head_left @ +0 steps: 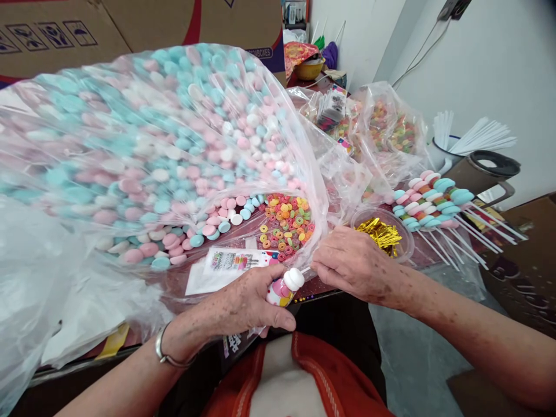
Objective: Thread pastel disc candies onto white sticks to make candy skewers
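Observation:
My left hand (252, 298) is closed round a candy skewer in a small printed bag (278, 295), colored white, pink and yellow. A white candy (294, 279) pokes out at its upper end. From there a thin white stick (306, 269) runs to my right hand (347, 263), whose fingertips pinch it. Just behind my right hand is a clear tub (408, 246) of gold twist ties (380, 234). Flat printed bags (217, 260) lie on the table beyond my left hand. My palm hides part of the bag I hold.
A huge clear sack (174, 133) of pink, blue and white candies covers the table's left, with ring candies (286, 223) at its mouth. At right lie finished candy skewers (430, 200), a brown mug (478, 174) and a container of white sticks (460, 145). Cardboard boxes (152, 23) stand behind.

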Available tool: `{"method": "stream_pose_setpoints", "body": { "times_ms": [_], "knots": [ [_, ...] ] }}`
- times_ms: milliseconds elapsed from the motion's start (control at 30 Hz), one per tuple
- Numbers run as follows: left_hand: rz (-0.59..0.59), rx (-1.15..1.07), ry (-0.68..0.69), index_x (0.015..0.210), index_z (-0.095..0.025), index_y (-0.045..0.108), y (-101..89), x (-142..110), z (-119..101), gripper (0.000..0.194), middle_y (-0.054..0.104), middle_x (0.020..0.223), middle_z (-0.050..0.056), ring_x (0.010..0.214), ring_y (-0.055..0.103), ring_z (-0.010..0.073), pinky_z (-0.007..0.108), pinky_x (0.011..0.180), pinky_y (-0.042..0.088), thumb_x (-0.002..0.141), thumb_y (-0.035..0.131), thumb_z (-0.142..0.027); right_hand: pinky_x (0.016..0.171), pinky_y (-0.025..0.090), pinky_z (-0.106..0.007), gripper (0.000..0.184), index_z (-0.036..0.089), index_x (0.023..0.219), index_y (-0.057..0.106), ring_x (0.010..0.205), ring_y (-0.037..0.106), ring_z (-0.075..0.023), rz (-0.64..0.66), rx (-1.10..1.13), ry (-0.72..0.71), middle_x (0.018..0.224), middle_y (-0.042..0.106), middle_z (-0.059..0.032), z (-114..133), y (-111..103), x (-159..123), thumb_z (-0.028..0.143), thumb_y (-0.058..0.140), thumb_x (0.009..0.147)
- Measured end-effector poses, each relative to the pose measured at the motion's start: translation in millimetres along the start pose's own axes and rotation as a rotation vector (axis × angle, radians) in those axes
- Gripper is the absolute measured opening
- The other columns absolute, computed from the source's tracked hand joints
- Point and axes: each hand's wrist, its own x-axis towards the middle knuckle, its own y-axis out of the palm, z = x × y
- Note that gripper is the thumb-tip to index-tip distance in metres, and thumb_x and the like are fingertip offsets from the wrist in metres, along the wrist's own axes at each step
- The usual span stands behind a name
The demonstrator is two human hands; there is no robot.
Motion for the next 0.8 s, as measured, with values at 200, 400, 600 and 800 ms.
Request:
{"method": "stream_pose_setpoints", "body": {
  "times_ms": [200, 400, 600, 800],
  "knots": [
    [-0.029, 0.064, -0.083, 0.097, -0.020, 0.053, 4.4, 0.8, 2.2, 0.046, 0.054, 0.059, -0.009, 0.046, 0.048, 0.0093, 0.019, 0.041, 0.031, 0.069, 0.081, -0.043, 0.065, 0.031, -0.032, 0.029, 0.017, 0.067, 0.060, 0.061, 0.046, -0.0150, 0.046, 0.025, -0.110, 0.062, 0.058, -0.0006, 4.0, -5.2, -4.1, 0.018, 0.049, 0.094],
    [-0.119, 0.308, -0.004, 0.093, -0.020, 0.056, 5.5, 0.1, -9.4, 0.032, 0.055, 0.061, -0.009, 0.056, 0.050, 0.0124, 0.022, 0.052, 0.036, 0.072, 0.077, -0.035, 0.062, 0.029, -0.031, 0.030, 0.017, 0.065, 0.057, 0.058, 0.044, -0.0133, 0.088, 0.058, 0.034, 0.062, 0.058, 0.0004, 9.6, -4.5, -5.6, 0.015, 0.046, 0.093],
    [-0.238, 0.466, 0.045, 0.101, -0.020, 0.059, 2.1, -3.9, -12.4, 0.035, 0.063, 0.083, -0.003, 0.076, 0.054, 0.0175, 0.026, 0.067, 0.041, 0.073, 0.072, -0.035, 0.058, 0.026, -0.030, 0.033, 0.017, 0.059, 0.053, 0.053, 0.037, -0.0113, 0.136, 0.102, 0.170, 0.057, 0.055, 0.0026, 12.9, -7.8, -3.6, 0.012, 0.045, 0.091],
    [-0.203, 0.474, 0.077, 0.101, -0.019, 0.059, 2.5, -5.0, -13.3, 0.033, 0.059, 0.079, -0.004, 0.071, 0.049, 0.0154, 0.024, 0.062, 0.036, 0.076, 0.073, -0.035, 0.063, 0.029, -0.032, 0.030, 0.016, 0.066, 0.059, 0.060, 0.045, -0.0135, 0.103, 0.043, 0.062, 0.064, 0.059, 0.0000, 12.0, -9.2, -2.6, 0.015, 0.047, 0.093]
  ]
}}
